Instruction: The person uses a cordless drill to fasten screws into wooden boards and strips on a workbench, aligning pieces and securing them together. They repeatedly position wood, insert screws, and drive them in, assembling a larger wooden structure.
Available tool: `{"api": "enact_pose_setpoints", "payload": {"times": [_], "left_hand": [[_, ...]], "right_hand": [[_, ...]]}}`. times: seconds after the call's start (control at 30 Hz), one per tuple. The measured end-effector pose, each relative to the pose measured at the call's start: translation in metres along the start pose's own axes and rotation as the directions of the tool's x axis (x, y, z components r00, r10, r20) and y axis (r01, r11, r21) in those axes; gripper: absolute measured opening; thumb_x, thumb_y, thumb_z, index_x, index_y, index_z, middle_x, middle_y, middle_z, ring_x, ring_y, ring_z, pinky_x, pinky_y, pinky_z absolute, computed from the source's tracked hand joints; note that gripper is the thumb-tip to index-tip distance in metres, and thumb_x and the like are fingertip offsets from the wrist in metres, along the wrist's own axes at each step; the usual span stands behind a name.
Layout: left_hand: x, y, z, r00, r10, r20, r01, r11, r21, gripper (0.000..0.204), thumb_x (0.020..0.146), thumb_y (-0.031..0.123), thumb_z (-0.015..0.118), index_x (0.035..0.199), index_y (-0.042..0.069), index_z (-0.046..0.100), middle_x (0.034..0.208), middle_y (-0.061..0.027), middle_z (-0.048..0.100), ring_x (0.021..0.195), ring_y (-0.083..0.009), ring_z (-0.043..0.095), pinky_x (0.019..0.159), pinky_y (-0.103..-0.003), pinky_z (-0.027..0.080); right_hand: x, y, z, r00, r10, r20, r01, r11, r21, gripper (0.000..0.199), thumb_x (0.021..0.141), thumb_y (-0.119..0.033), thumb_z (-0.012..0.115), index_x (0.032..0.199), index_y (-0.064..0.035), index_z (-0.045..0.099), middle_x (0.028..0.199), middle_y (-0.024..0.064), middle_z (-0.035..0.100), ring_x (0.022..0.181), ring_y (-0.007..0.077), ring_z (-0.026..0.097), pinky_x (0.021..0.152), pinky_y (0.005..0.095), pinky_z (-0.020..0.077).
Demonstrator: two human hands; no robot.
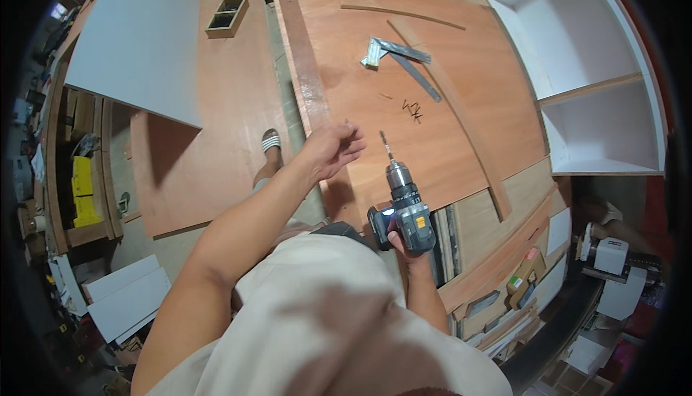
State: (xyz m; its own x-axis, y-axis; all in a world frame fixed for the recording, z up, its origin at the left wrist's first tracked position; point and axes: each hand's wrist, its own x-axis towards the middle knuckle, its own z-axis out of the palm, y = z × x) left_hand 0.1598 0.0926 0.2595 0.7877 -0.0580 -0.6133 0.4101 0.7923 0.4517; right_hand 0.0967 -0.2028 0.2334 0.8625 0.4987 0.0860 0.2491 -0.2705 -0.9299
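My right hand [408, 246] is wrapped round the handle of a grey and black cordless drill [405, 201]. A long bit [387, 146] in its chuck points away from me, over the reddish-brown wooden panel [360, 100]. My left hand [336, 149] hovers above the panel's left part, left of the bit. Its fingers are loosely bent and a little apart, with nothing visible in them. Beyond the drill lies a small scatter of dark screws [412, 110]. Farther off, two metal squares [400, 54] rest overlapping on the panel.
Thin wood strips [461, 126] lie across the panel. A white open cabinet [591, 57] stands at the right, a large white board [144, 43] at the left. A small wooden box [227, 18] sits on the far left sheet. Stacked offcuts [497, 302] lie at lower right, near another person [605, 212].
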Motion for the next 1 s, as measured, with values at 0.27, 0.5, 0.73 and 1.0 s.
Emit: {"api": "enact_pose_setpoints", "payload": {"times": [0.27, 0.5, 0.73, 1.0], "left_hand": [[0.001, 0.002, 0.011, 0.99, -0.032, 0.136, 0.058, 0.98, -0.191, 0.011, 0.1, 0.013, 0.049, 0.096, 0.007, 0.057, 0.091, -0.0086, 0.065, 0.086, -0.0232, 0.067, 0.086, -0.041, 0.056], [-0.006, 0.004, 0.006, 0.986, -0.041, 0.163, 0.082, 0.964, -0.251, 0.012, 0.1, 0.012, 0.048, 0.097, 0.005, 0.057, 0.093, -0.0107, 0.065, 0.089, -0.026, 0.067, 0.089, -0.044, 0.056], [0.019, -0.008, -0.007, 0.972, -0.016, 0.235, 0.084, 0.955, -0.284, 0.015, 0.099, 0.015, 0.049, 0.095, 0.006, 0.061, 0.09, -0.0108, 0.067, 0.092, -0.0253, 0.068, 0.091, -0.044, 0.056], [0.022, -0.005, -0.013, 0.978, 0.024, 0.208, 0.045, 0.947, -0.317, 0.018, 0.102, 0.018, 0.047, 0.097, 0.006, 0.06, 0.091, -0.0093, 0.067, 0.092, -0.0241, 0.068, 0.091, -0.043, 0.056]], "right_hand": [[0.014, -0.029, 0.013, 0.965, -0.25, 0.083, 0.262, 0.941, -0.214, 0.036, 0.069, -0.021, 0.083, 0.096, -0.004, 0.066, 0.09, 0.0117, 0.067, 0.078, 0.0288, 0.068, 0.07, 0.0369, 0.056], [0.01, -0.02, 0.008, 0.978, -0.192, 0.086, 0.208, 0.945, -0.25, 0.035, 0.068, -0.024, 0.082, 0.094, -0.0066, 0.066, 0.087, 0.0108, 0.066, 0.076, 0.0303, 0.067, 0.068, 0.038, 0.0551], [0.012, 0.003, 0.008, 0.954, -0.258, 0.152, 0.299, 0.86, -0.414, 0.037, 0.069, -0.026, 0.079, 0.098, -0.0076, 0.067, 0.09, 0.0122, 0.069, 0.081, 0.0323, 0.069, 0.071, 0.0394, 0.0557], [0.028, -0.003, 0.011, 0.949, -0.277, 0.152, 0.311, 0.899, -0.307, 0.031, 0.069, -0.019, 0.079, 0.094, -0.0066, 0.064, 0.086, 0.0113, 0.066, 0.076, 0.031, 0.067, 0.068, 0.0372, 0.0549]]}}
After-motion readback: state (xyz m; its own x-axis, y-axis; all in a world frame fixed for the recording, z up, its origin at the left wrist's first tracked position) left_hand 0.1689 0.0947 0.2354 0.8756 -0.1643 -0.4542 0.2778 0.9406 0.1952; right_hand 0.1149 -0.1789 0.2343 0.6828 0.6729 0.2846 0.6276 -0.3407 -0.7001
